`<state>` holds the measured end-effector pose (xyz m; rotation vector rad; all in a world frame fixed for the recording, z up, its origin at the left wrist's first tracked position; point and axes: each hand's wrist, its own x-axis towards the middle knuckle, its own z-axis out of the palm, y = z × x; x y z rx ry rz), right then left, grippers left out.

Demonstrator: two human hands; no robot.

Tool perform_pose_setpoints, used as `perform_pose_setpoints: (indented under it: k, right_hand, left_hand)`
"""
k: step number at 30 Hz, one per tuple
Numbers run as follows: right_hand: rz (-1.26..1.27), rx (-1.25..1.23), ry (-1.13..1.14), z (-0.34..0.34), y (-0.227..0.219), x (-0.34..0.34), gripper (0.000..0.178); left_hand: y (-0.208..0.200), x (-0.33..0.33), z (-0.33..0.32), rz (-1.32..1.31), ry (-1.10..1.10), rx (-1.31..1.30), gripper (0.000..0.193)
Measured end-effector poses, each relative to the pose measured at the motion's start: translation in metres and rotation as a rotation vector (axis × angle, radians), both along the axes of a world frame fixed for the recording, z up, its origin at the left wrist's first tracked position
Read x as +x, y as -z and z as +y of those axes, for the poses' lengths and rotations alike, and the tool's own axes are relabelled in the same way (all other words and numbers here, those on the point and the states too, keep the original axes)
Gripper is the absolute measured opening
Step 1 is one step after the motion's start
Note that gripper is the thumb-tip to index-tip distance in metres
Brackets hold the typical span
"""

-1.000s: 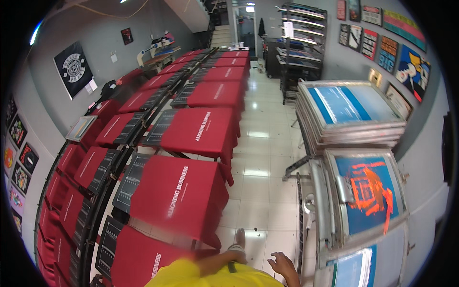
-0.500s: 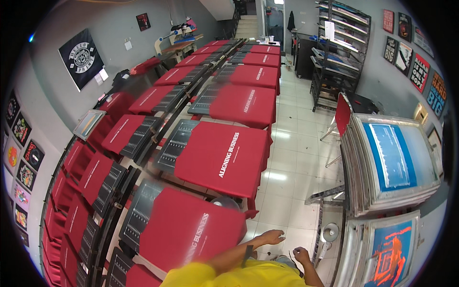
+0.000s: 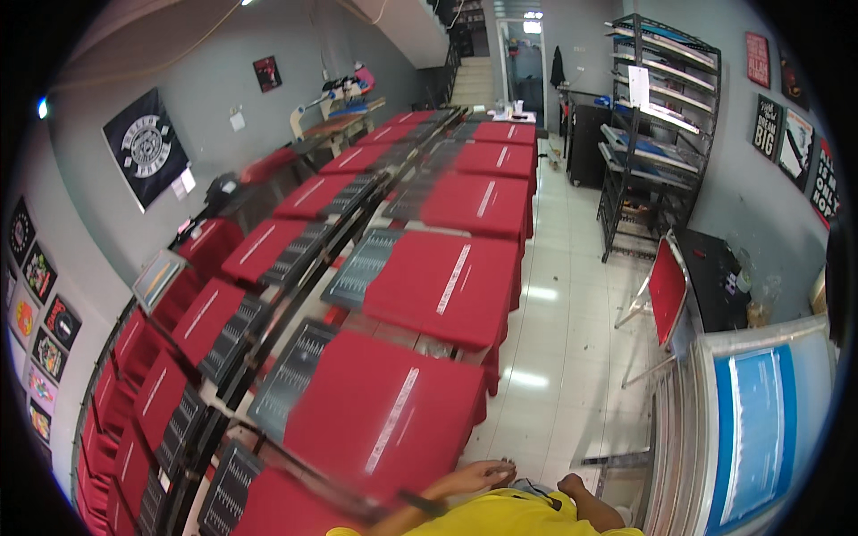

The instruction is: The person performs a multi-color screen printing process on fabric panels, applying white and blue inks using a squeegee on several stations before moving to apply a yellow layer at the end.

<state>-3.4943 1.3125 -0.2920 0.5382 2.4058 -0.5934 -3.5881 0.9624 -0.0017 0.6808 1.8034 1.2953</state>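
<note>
Low in the view, my left hand [image 3: 483, 477] reaches in front of my yellow shirt, beside the front edge of the nearest red shirts. Its fingers look loosely stretched out, with nothing visible in them, and a dark band circles the wrist. My right hand [image 3: 574, 488] hangs by my right side, apart from everything around it; its fingers are hidden. Left of me, a red shirt with a line of white print [image 3: 349, 406] lies over a dark printing board [image 3: 288, 382]. Beyond it another red shirt [image 3: 416, 277] lies the same way, in a long row.
A second row of red shirts [image 3: 198, 317] runs along the left, across a dark rail. On the right stand a stack of framed screens [image 3: 798, 438], a red folding chair [image 3: 668, 290], a black table [image 3: 710, 286] and a black rack [image 3: 630, 161]. A tiled floor aisle [image 3: 559, 339] leads toward stairs.
The shirts, chair and screen stack have shifted lower in view as my viewpoint moved. The orange-marked screen has left the picture. Both hands sit lower, the left slightly further left.
</note>
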Motion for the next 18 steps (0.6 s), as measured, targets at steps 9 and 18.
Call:
perform_pose_setpoints:
  k: [9, 18]
  right_hand:
    - [0.321, -0.181, -0.048, 0.025, -0.077, -0.352, 0.036]
    - [0.307, -0.155, -0.081, 0.114, -0.060, -0.575, 0.036]
  left_hand:
    - [-0.081, -0.164, -0.011, -0.307, 0.044, -0.055, 0.054]
    - [-0.118, -0.352, 0.067, -0.500, -0.365, -0.083, 0.042]
